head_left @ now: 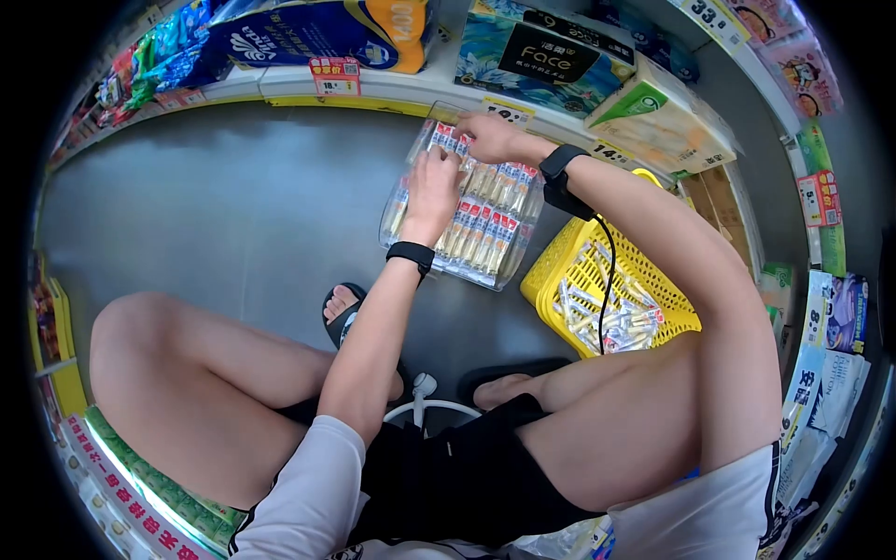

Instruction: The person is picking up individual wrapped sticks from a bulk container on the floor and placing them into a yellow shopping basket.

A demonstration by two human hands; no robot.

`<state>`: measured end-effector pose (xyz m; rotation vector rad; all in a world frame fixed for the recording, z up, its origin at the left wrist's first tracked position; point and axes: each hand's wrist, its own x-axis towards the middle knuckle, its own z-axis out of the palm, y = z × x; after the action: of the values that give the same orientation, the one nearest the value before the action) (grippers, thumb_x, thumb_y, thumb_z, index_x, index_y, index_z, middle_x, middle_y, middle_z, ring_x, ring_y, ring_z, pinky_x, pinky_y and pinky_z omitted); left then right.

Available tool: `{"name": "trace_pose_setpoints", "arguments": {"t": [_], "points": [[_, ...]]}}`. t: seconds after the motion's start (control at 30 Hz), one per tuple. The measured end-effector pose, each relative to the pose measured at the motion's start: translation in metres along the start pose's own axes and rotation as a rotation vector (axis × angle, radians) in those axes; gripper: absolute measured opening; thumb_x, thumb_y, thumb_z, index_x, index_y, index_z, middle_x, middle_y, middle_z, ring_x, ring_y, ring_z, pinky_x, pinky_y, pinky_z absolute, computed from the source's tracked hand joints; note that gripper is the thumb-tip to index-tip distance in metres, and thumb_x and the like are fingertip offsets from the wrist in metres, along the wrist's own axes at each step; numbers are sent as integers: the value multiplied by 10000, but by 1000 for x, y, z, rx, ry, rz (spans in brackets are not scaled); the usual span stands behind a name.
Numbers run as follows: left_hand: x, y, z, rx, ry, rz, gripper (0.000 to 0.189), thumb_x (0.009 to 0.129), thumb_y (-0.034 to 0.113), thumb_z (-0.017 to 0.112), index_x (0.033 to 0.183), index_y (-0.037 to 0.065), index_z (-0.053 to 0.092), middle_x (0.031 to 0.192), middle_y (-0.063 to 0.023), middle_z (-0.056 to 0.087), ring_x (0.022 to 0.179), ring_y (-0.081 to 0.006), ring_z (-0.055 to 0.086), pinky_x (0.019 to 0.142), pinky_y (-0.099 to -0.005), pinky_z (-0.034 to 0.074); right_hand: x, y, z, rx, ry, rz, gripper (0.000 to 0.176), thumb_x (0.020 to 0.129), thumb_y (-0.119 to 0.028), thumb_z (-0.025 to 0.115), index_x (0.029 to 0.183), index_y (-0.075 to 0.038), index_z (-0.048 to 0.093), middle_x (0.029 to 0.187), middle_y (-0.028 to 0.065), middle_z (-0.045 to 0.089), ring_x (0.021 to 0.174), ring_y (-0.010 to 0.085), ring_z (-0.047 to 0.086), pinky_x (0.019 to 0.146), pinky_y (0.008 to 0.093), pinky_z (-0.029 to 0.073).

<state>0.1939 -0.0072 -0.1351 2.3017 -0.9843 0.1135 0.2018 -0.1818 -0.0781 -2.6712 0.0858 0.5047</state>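
Observation:
A clear plastic tray point(504, 280) stands on the floor, filled with rows of small wrapped sticks point(481, 233) with red and white ends. My left hand point(433, 191) is over the tray's left part, its fingers curled down among the sticks. Just beyond it, my right hand point(490, 138) reaches to the tray's far side, its fingers bent together at the back row. What either hand pinches is too small to make out. To the right of the tray, a yellow basket point(551, 303) holds many loose wrapped sticks point(607, 303).
Shelves with tissue packs point(541, 56) and price tags point(336, 77) curve along the far side and right. My sandaled feet point(343, 308) and bent knees are near the tray. A black cable hangs from my right wrist across the basket. Grey floor point(187, 205) lies to the left.

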Motion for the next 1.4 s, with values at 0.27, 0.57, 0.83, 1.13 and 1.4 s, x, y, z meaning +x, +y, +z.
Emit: {"name": "trace_pose_setpoints", "arguments": {"t": [0.27,0.57,0.83,1.13,1.4], "points": [[-5,68,-68,-302,-103,236,152,934,155,664,980,10,659,939,-179,645,902,-391,624,785,-477,501,-79,0,-25,141,340,-103,276,794,-68,587,1012,-46,756,1042,196,715,995,364,675,893,424,536],[-26,154,-100,-476,-372,418,234,891,-33,540,1109,37,588,898,-171,645,855,-391,638,745,-452,506,-194,10,-29,116,490,-195,117,770,-112,622,755,3,628,821,146,672,861,354,618,739,443,505],[-49,208,-79,-326,-525,702,237,877,3,589,1111,23,616,1083,-175,641,1018,-358,635,854,-439,529,-253,46,3,-136,583,-374,127,738,-151,656,733,-42,592,780,75,580,835,293,568,700,398,502],[-37,251,-26,-98,-737,836,164,833,118,703,934,-11,694,887,-175,691,883,-375,679,774,-450,550,-280,127,66,-180,323,-123,293,661,-216,766,882,-47,675,890,118,664,907,354,619,790,441,524],[-32,284,29,113,-913,937,153,790,125,721,901,20,723,861,-148,720,819,-348,714,685,-464,562,-314,171,85,25,-234,227,248,825,-177,693,1051,-76,707,1072,187,719,1015,379,669,843,447,538]]}}
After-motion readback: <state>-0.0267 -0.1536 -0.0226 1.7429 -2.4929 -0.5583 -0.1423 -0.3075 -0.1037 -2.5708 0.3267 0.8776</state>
